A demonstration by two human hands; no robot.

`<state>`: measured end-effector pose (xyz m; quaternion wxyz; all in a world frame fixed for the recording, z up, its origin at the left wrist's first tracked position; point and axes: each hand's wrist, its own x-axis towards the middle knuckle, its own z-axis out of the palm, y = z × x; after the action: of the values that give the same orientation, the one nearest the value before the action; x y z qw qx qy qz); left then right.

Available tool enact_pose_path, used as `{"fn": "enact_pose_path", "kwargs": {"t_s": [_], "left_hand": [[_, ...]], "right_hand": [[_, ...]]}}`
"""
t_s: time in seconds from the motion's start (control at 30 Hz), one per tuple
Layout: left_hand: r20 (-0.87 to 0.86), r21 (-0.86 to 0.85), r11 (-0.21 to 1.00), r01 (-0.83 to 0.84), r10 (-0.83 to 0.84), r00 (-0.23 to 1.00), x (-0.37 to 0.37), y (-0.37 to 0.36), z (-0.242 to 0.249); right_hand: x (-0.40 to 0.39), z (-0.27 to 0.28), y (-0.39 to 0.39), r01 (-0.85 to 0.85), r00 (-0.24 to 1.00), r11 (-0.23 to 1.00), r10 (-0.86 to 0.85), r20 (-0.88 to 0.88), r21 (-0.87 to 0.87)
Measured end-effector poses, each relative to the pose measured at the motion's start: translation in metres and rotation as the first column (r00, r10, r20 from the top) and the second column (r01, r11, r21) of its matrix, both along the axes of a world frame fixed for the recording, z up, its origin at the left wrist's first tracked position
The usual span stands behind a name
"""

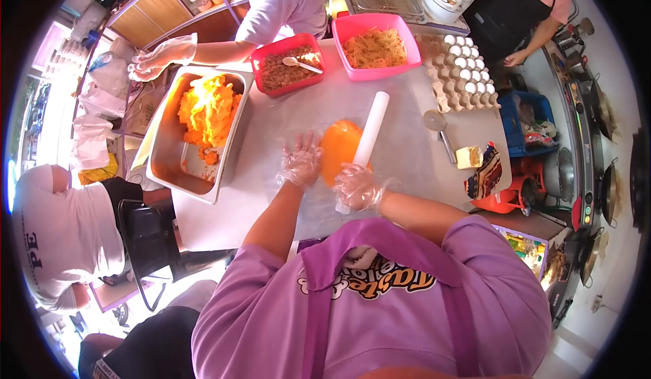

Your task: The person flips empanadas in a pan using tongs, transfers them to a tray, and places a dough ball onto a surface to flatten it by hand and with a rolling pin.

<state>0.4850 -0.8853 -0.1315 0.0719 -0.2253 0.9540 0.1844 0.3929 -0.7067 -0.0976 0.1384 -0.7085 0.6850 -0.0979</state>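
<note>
Purple-sleeved arms reach to twelve o'clock: gloved left hand, fingers apart, steadies the flattened orange dough disc; gloved right hand clamps the white plastic rolling tube. Uneven pressure could tear that dough

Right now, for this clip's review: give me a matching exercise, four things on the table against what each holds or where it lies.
Things:
1. metal pan
2. red tub
3. pink tub
4. white rolling pin

Descriptions:
A. holds pale shredded filling
B. lies across the flat orange dough
C. holds a heap of orange dough
D. holds brown filling and a white spoon

Pairs: 1-C, 2-D, 3-A, 4-B
</note>
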Motion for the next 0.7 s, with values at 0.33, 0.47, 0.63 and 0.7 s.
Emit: {"fn": "enact_pose_path", "kwargs": {"t_s": [0.33, 0.47, 0.63, 0.7], "left_hand": [[-0.353, -0.206, 0.961, 0.187, -0.251, 0.901, 0.061, 0.085, 0.019], [-0.200, -0.066, 0.978, 0.199, -0.208, 0.958, 0.068, 0.103, -0.008], [-0.279, 0.019, 0.980, 0.199, -0.186, 0.942, 0.076, 0.098, -0.013], [-0.352, 0.251, 0.963, 0.099, -0.005, 0.936, 0.085, 0.099, -0.017]], "right_hand": [[-0.002, -0.017, 0.006, 0.885, 0.410, 0.440, -0.891, 0.197, 0.151], [-0.009, -0.012, -0.013, 0.902, 0.183, 0.263, -0.951, 0.248, 0.343], [0.016, -0.020, -0.001, 0.937, 0.190, 0.260, -0.940, 0.283, 0.235], [0.027, -0.006, 0.002, 0.838, 0.355, 0.483, -0.836, 0.419, 0.254]]}}
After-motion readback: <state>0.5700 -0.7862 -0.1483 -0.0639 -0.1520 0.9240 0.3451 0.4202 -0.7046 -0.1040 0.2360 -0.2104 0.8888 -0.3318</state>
